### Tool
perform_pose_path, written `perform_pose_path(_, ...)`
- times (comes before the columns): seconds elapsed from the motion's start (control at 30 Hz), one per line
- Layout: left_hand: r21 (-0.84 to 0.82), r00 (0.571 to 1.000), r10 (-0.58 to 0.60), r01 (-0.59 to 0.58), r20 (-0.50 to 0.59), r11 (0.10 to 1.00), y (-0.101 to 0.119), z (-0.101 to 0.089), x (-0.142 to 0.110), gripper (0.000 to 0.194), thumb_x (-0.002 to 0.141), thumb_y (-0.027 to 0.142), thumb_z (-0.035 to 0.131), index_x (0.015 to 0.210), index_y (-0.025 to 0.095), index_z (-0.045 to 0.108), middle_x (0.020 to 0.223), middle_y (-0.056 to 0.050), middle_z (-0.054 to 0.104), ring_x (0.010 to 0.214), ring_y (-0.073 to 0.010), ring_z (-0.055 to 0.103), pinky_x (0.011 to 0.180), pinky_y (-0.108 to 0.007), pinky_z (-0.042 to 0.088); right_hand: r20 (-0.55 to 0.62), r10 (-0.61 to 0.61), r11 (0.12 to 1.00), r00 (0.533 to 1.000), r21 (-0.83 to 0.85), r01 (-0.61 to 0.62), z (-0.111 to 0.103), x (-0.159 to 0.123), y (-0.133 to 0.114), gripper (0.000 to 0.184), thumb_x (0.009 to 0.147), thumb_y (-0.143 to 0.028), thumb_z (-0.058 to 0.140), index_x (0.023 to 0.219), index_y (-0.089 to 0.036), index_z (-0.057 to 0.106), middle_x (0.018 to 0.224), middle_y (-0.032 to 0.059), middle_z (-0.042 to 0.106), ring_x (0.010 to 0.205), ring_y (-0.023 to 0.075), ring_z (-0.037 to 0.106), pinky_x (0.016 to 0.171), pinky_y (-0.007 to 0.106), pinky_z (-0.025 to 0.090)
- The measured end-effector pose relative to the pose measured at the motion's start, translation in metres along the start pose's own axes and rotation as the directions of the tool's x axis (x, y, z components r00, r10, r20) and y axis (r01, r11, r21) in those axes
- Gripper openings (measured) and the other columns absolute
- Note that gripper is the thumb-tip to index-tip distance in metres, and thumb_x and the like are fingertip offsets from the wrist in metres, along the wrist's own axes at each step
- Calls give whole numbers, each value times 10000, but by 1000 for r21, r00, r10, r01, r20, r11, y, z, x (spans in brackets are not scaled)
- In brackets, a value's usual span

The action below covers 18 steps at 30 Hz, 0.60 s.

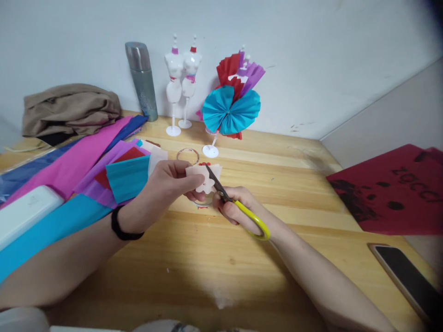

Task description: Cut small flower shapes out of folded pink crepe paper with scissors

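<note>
Pinched between the thumb and fingers of my left hand point(175, 180) is a piece of pale pink paper point(204, 177), its lower edge cut in a scalloped outline. My right hand point(238, 205) grips a pair of scissors point(252, 220) with yellow handles and dark blades. The blades point up and to the left, and lie at the right part of the paper. A clear ring-shaped item point(188, 154) lies on the table just behind the paper, partly hidden by my left hand. Small red bits show behind the paper's top edge.
Coloured paper sheets point(128, 177) and a white case point(29, 212) lie at left, near brown cloth point(71, 108). White mannequins point(173, 87), one dressed in pleated blue paper point(231, 109), stand behind beside a bottle point(142, 83). At right are a red bag point(391, 189) and a phone point(404, 276).
</note>
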<state>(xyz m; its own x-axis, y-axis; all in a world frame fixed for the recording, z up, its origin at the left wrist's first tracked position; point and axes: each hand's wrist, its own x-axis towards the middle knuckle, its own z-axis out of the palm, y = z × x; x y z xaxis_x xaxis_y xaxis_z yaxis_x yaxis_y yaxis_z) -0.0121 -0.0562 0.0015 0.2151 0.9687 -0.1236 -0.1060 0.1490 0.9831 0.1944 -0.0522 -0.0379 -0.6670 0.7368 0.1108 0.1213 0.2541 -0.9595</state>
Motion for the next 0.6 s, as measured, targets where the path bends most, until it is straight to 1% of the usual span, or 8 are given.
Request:
perform_pose_path(0.27, -12, 1000, -7, 7, -6, 1000, 1, 0, 1, 165, 638, 267, 804, 657, 134, 708, 587, -31, 719, 515, -130, 657, 507, -204, 512, -9, -31, 999, 999, -18, 31, 0, 1, 3, 569, 898, -710, 472, 717, -174, 528, 579, -36, 398, 547, 102, 341, 500, 240, 284)
perform_pose_path(0.43, 7, 1000, 21, -21, 5, 1000, 1, -2, 1, 162, 697, 278, 760, 661, 130, 708, 597, -40, 725, 522, -127, 663, 514, -201, 518, -4, -19, 999, 1000, -35, 19, -1, 1, 1, 581, 897, -722, 455, 713, -176, 527, 572, -36, 399, 545, 104, 346, 496, 242, 284)
perform_pose_path(0.6, 4, 1000, 24, -24, 11, 1000, 0, -3, 1, 148, 695, 268, 775, 671, 132, 721, 575, -25, 720, 519, -121, 667, 508, -183, 516, -6, -32, 999, 999, -18, 32, -1, 1, 1, 571, 907, -703, 464, 712, -170, 532, 588, -29, 418, 556, 105, 362, 506, 244, 297)
